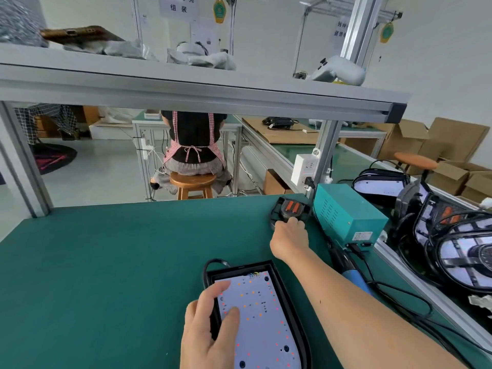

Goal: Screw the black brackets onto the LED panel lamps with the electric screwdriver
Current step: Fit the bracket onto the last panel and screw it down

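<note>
Fetching bracket: fastening not started

Obs, head cam. 1 LED panel lamp (266, 315) lies on the green bench (119, 262) at the near edge, LED board exposed, no bracket on it. L hand (210, 328) steadies it: thumb and forefinger laid over the left rim onto the white board, pressing, not clasping. R hand (288, 235) is reached out to the far right of the bench, fingers curled over the near edge of 1 black bracket (288, 207) (orange inserts showing), which sits just beside the teal box (348, 211). Fingertips hidden, but it reads as a grip. Electric screwdriver (351, 272), blue handle, lies on the bench under the R forearm, unheld.

Progress est.: early for this unit. Bracket not yet on lamp, 0 screws seen driven, no loose screws visible. Left to do: bring bracket over, seat it, pick up driver, fasten. More lamps (466, 251) are heaped on the R side bench; can't tell whether finished or waiting.
</note>
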`<state>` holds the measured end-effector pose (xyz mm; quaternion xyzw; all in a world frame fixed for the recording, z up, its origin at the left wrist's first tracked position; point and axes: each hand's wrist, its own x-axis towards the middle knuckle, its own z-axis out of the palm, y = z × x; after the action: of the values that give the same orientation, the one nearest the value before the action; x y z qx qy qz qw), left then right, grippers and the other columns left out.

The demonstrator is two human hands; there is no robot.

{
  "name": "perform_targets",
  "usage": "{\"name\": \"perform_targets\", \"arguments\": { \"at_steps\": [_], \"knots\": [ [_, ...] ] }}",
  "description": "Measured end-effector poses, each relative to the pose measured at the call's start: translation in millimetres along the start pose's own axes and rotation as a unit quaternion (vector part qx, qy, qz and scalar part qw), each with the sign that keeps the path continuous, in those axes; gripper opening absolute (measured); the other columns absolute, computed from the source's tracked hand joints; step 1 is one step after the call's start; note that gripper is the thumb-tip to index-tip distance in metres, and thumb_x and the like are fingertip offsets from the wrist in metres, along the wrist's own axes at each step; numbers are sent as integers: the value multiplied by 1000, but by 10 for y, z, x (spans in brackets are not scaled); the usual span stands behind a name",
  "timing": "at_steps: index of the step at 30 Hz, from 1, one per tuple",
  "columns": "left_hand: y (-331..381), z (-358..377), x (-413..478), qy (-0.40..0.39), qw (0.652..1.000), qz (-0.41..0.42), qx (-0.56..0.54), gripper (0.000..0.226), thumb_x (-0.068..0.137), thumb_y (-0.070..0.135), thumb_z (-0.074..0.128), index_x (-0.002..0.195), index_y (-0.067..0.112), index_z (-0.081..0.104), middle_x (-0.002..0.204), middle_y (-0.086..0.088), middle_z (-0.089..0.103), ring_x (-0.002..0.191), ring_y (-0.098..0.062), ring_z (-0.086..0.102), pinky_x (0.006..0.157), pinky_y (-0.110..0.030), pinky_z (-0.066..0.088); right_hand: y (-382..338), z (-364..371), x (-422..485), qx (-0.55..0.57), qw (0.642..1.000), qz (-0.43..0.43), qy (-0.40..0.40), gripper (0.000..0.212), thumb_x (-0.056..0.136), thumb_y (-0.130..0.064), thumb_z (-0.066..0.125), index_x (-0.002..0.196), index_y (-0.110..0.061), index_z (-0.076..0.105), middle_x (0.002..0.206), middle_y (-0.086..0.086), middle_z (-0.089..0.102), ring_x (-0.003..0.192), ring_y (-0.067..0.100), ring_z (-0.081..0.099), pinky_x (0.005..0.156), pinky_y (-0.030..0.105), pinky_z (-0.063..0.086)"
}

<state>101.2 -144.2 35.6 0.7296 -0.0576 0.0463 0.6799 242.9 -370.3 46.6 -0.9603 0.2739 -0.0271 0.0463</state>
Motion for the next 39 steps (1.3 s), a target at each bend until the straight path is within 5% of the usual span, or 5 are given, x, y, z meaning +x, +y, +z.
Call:
{"name": "perform_targets", "arguments": {
  "at_steps": [12, 22, 25, 30, 39],
  "knots": [
    [-25, 18, 9, 5, 1000, -11, -22, 41, 99, 2, 51, 104, 36, 73, 93, -5, 61, 81, 5, 57, 66, 2, 36, 169, 123, -491, 150, 974, -160, 48, 23, 101, -12, 58, 121, -14, 70, 109, 5, 53, 88, 18, 54, 62, 19, 33],
    [-69, -4, 31, -10, 998, -45, -32, 41, 101, 17, 53, 132, 43, 52, 93, 5, 65, 81, -8, 60, 71, -20, 43, 258, -289, -1325, 344, 908, -184, 151, 8, 93, -18, 68, 92, -26, 68, 91, -15, 59, 77, 1, 54, 72, 11, 39],
    [-67, -11, 24, -18, 998, -50, -39, 40, 102, 18, 52, 139, 33, 51, 112, 4, 67, 101, -12, 64, 78, -16, 44, 301, -236, -1763, 341, 892, -237, 178, 9, 92, -16, 69, 93, -25, 68, 98, -18, 57, 88, 0, 54, 79, 11, 39],
    [-51, 2, 34, -15, 998, -50, -28, 42, 103, 20, 50, 145, 24, 49, 131, -6, 63, 125, -25, 56, 110, -43, 41, 361, -84, -2278, 269, 906, -274, 179, 17, 81, -9, 76, 90, -22, 69, 101, -6, 60, 93, 13, 57, 74, 14, 38],
    [8, 13, 6, 0, 998, -60, -34, 32, 104, 22, 47, 135, 26, 55, 126, 7, 64, 117, -12, 59, 94, -28, 43, 306, -28, -2572, 177, 912, -304, 210, 29, 46, -22, 84, 66, -29, 65, 72, -7, 59, 55, 13, 56, 44, 19, 41]
  ]
}}
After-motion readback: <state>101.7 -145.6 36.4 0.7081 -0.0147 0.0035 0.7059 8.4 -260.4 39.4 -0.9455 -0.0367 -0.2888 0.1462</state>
